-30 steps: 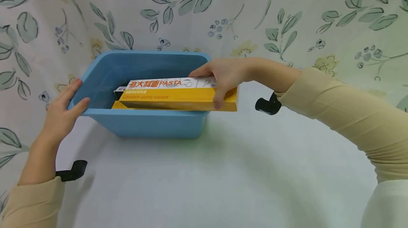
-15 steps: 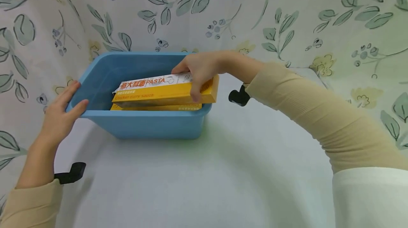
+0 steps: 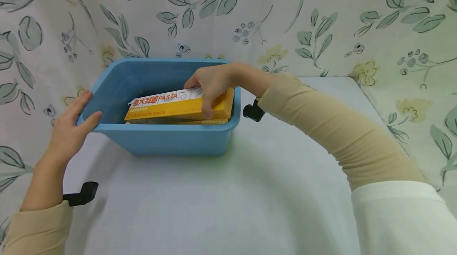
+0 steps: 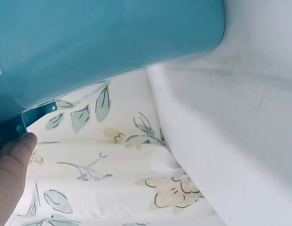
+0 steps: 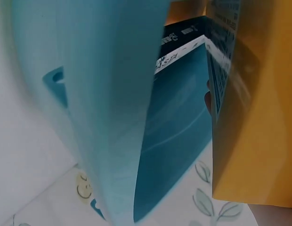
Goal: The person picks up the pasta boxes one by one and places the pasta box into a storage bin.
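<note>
My right hand (image 3: 216,82) grips the right end of a yellow and white pasta box (image 3: 160,109), thumb on the front side and fingers over the top. The box is inside a blue plastic bin (image 3: 178,140), its right end tilted up. Below it shows the edge of another yellow box (image 3: 216,121). In the right wrist view, the held pasta box (image 5: 254,122) is beside the bin wall (image 5: 103,94), and a dark box (image 5: 188,33) with a white edge shows inside. My left hand (image 3: 69,134) holds the bin's left rim; its fingertips (image 4: 26,143) are at the rim's underside.
The bin stands on a white table (image 3: 200,199) near its back. A flower-print cloth (image 3: 242,21) hangs behind and at both sides. A black wrist mount (image 3: 254,110) on the right arm is close to the bin's right side.
My right hand has moved left with the pasta box, bringing its right end from beyond the bin's right rim to inside the bin. My left hand stays on the rim.
</note>
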The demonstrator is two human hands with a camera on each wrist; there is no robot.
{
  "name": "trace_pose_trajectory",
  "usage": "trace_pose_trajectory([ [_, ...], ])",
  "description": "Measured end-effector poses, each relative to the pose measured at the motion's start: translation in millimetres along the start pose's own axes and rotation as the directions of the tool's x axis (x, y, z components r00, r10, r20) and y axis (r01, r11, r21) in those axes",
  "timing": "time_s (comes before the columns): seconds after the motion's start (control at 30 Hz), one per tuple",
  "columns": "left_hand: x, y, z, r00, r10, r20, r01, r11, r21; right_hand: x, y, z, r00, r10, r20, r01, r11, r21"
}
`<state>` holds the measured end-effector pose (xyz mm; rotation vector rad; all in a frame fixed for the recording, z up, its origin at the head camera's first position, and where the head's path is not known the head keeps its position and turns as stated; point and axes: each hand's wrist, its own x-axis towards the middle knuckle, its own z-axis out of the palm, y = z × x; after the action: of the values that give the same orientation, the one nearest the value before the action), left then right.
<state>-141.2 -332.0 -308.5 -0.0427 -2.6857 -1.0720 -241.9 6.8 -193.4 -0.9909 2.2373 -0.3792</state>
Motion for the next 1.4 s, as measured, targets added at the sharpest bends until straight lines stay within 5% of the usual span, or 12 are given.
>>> trace_pose_trajectory([
  [1.0,-2.6,0.5,5.5,1.0,-0.013,0.004,0.013,1.0,-0.02,13.2,5,13,0.993,-0.045,0.113,0.042,0.999,0.029],
  [1.17,-1.3,-0.1,4.0,1.0,-0.005,-0.004,0.005,1.0,-0.016,1.3,10,9,0.993,-0.106,0.042,0.101,0.989,0.105],
  [1.4,0.4,-1.0,0.2,1.0,0.001,-0.006,-0.001,1.0,-0.008,-9.9,30,10,0.988,-0.055,-0.141,0.085,0.973,0.215],
])
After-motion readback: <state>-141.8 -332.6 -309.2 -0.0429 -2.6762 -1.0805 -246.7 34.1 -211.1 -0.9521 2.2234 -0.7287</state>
